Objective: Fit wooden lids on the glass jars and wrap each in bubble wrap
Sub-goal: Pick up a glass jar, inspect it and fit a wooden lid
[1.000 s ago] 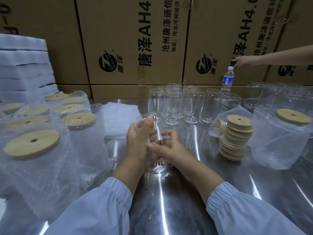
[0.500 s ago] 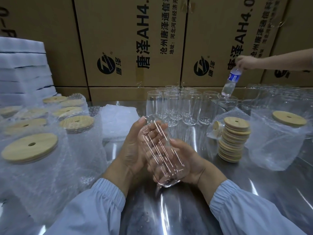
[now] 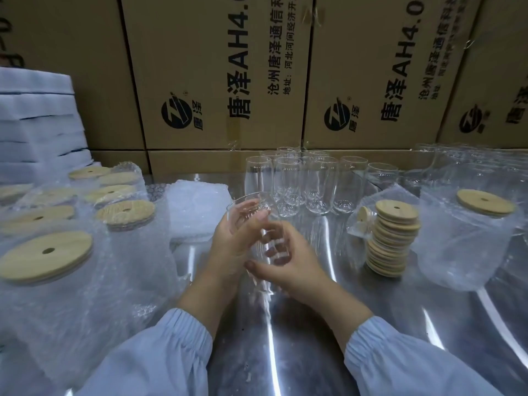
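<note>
Your left hand (image 3: pixel 233 247) and right hand (image 3: pixel 290 262) hold one bare glass jar (image 3: pixel 244 208) tilted between them above the shiny table (image 3: pixel 285 352), its open mouth pointing away from you. Motion blur softens the grip, though your fingers seem curled round the glass. Behind it stand empty jars (image 3: pixel 300 184), with a stack of wooden lids (image 3: pixel 393 238) to your right and wrapped lidded jars (image 3: pixel 57 281) to your left

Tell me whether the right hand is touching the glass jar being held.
Touching. The head view shows the right hand curled round the glass jar, its fingers visible through the glass.
</note>
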